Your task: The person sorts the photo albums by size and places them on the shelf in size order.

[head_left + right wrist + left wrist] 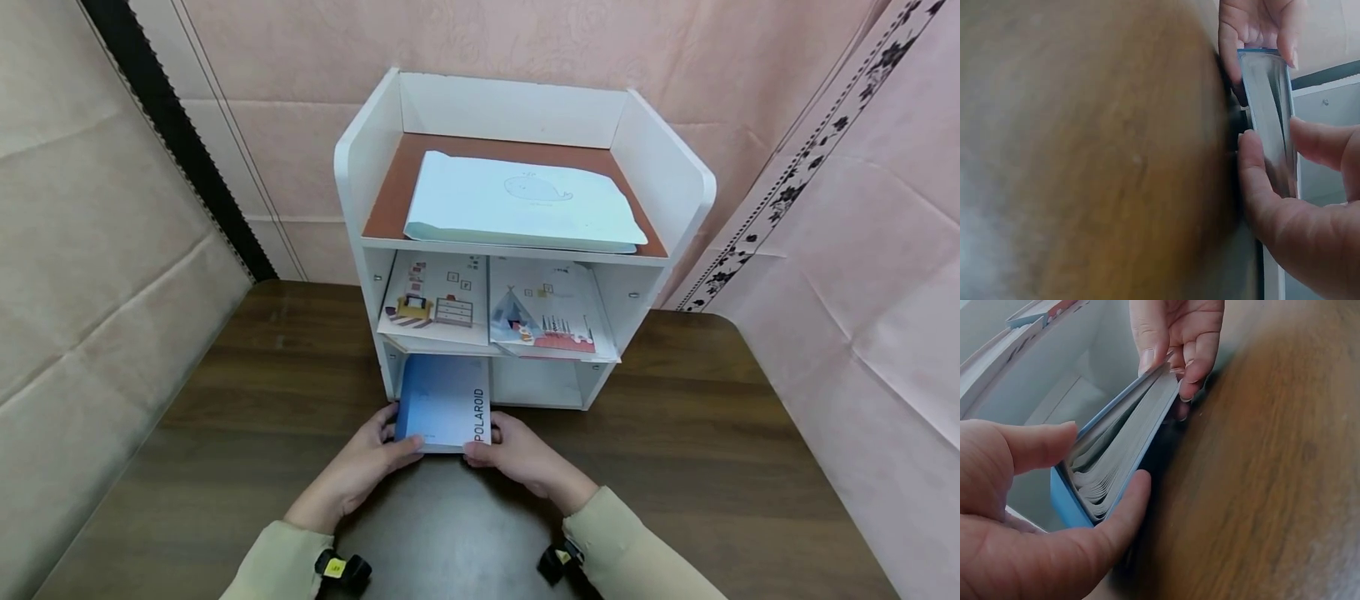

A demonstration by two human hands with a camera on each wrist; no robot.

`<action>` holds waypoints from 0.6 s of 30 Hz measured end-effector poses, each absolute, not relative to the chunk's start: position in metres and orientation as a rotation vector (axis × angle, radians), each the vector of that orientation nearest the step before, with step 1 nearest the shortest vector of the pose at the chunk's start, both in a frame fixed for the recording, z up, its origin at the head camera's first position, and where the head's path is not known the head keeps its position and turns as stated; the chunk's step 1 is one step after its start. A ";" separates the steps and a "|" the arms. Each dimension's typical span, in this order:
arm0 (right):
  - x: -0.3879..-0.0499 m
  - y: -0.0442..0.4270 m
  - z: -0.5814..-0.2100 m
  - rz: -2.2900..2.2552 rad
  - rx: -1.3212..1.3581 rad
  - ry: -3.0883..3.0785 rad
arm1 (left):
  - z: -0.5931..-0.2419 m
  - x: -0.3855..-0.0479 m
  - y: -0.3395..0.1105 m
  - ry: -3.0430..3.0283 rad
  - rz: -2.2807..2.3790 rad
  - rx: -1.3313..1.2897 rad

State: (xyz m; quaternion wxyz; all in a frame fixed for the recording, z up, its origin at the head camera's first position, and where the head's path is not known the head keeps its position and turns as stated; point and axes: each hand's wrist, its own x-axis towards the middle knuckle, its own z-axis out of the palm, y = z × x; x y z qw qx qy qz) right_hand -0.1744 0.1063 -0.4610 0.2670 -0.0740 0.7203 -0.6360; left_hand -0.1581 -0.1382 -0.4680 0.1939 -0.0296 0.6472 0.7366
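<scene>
A blue photo album (444,400) marked "POLAROID" lies partly inside the lower left of a white shelf unit (525,110), its near end sticking out over the table. My left hand (375,454) grips its near left corner, thumb on top and fingers underneath. On the near right corner my right hand (521,454) holds it the same way. The left wrist view shows the album's page edges (1119,447) between both hands, with the pages slightly fanned. From the right wrist view, the album (1270,106) is seen end-on, pinched between thumbs and fingers.
On the top shelf lies a pale blue book (525,200) with a whale drawing. Two illustrated books (435,300) lie side by side on the middle shelf, slightly overhanging its front. The unit stands on a dark wooden table (712,467), with pink cloth (525,37) behind.
</scene>
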 end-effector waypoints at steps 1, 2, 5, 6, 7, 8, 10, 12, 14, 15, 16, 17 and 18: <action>-0.175 0.106 -0.461 -1.704 -0.205 1.959 | -0.468 -0.159 -0.138 1.820 2.068 -0.087; -0.176 0.105 -0.461 -1.691 -0.208 1.973 | -0.468 -0.159 -0.138 1.829 2.069 -0.093; -0.179 0.102 -0.462 -1.654 -0.205 2.020 | -0.468 -0.161 -0.138 1.859 2.069 -0.112; -0.179 0.101 -0.462 -1.645 -0.200 2.033 | -0.468 -0.162 -0.137 1.868 2.071 -0.118; -0.180 0.100 -0.463 -1.639 -0.197 2.045 | -0.467 -0.162 -0.137 1.877 2.073 -0.126; -0.181 0.098 -0.463 -1.632 -0.195 2.060 | -0.468 -0.163 -0.137 1.887 2.074 -0.134; -0.182 0.095 -0.464 -1.627 -0.188 2.086 | -0.468 -0.165 -0.136 1.898 2.085 -0.150; -0.183 0.092 -0.464 -1.628 -0.175 2.110 | -0.469 -0.167 -0.136 1.900 2.103 -0.170; -0.184 0.089 -0.465 -1.639 -0.158 2.123 | -0.471 -0.170 -0.136 1.894 2.122 -0.198; -0.184 0.088 -0.465 -1.650 -0.145 2.123 | -0.473 -0.171 -0.136 1.887 2.131 -0.209; -0.184 0.087 -0.466 -1.657 -0.132 2.125 | -0.474 -0.172 -0.136 1.882 2.139 -0.222; -0.185 0.086 -0.466 -1.670 -0.122 2.123 | -0.475 -0.173 -0.135 1.876 2.146 -0.232; -0.185 0.085 -0.466 -1.684 -0.114 2.121 | -0.477 -0.175 -0.135 1.875 2.151 -0.242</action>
